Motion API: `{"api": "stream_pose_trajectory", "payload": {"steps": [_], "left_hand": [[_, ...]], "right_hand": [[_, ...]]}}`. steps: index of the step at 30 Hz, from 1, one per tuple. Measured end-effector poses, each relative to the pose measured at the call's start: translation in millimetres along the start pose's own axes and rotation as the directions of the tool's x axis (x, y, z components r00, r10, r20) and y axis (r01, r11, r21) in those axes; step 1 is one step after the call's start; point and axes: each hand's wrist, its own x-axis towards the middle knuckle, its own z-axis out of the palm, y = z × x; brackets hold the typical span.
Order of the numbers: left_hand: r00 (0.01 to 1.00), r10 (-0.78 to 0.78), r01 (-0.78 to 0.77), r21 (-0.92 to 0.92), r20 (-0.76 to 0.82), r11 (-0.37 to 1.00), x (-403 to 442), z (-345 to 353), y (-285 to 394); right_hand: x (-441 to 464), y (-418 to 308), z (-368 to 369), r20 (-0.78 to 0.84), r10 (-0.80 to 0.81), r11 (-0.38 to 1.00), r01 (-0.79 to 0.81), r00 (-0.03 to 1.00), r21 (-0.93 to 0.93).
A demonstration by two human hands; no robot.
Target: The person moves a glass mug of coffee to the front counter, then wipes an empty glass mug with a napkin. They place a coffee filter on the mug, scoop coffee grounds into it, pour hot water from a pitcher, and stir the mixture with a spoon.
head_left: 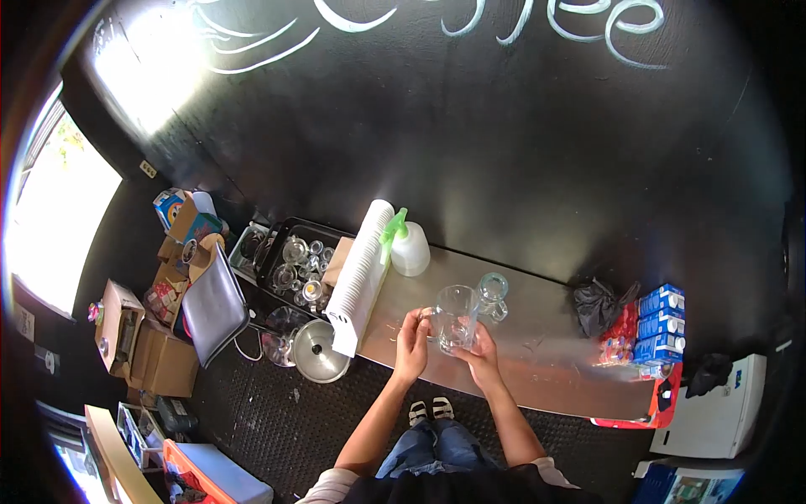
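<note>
A clear glass mug (pixel 456 304) is held up above the near part of the metal counter, between my two hands. My left hand (pixel 410 346) closes on its left side, by the handle. My right hand (pixel 482 359) grips it low on the right, near the base. Just behind, to the right, another clear glass mug (pixel 494 290) stands on the counter and partly overlaps the held one in view. A white spray bottle (pixel 410 250) with a green trigger head stands left of the mugs, beside a long row of stacked white cups (pixel 361 269).
The steel counter (pixel 546 353) carries blue cartons (pixel 662 323) and a black plastic bag (pixel 600 307) at its right end. Left are a black tray (pixel 290 231) of glassware, a steel bowl (pixel 321 353), a dark chair (pixel 214 302) and cardboard boxes (pixel 164 361).
</note>
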Motion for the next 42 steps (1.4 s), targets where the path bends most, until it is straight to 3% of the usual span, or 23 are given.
{"api": "stream_pose_trajectory", "payload": {"steps": [2, 4, 5, 8, 10, 21, 25, 29, 32, 42], "left_hand": [[0.998, 0.004, -0.007, -0.053, -0.070, 0.999, -3, 2, 5], [0.989, -0.069, 0.034, -0.253, -0.133, 0.967, -4, -2, 11], [0.988, -0.023, -0.021, -0.281, -0.152, 0.959, -4, -2, 14], [0.975, 0.001, -0.054, -0.234, -0.221, 0.971, -6, -8, 29], [0.965, 0.015, -0.074, -0.216, -0.261, 0.973, -10, -13, 41], [0.871, 0.031, -0.239, -0.368, -0.490, 0.898, -109, -75, 110], [0.774, 0.090, -0.316, -0.260, -0.627, 0.912, -176, -106, 136], [0.678, 0.068, -0.361, -0.251, -0.732, 0.898, -267, -132, 167], [0.623, 0.135, -0.402, -0.167, -0.771, 0.900, -348, -155, 183], [0.153, 0.257, -0.402, 0.177, -0.954, 0.898, -600, -174, 229]], "right_hand": [[2, -6, 5, 0.008, 0.013, 1.000, -0.013, 1.000, 0.004], [4, -12, 11, 0.038, 0.014, 0.999, -0.013, 0.999, -0.040], [5, -10, 12, 0.052, 0.012, 0.999, -0.010, 0.999, -0.040], [9, -5, 20, 0.075, -0.069, 0.997, 0.072, 0.995, -0.038], [12, -8, 28, 0.131, -0.138, 0.977, 0.157, 0.982, -0.145], [-39, -15, 122, 0.400, -0.042, 0.979, 0.117, 0.916, -0.166], [-83, 7, 166, 0.528, -0.011, 0.981, 0.112, 0.849, -0.159], [-148, 19, 216, 0.671, 0.025, 0.988, 0.084, 0.741, -0.130], [-211, 43, 248, 0.751, -0.005, 0.994, 0.084, 0.660, -0.067], [-421, 81, 362, 0.972, 0.133, 0.975, -0.200, 0.195, -0.094]]}}
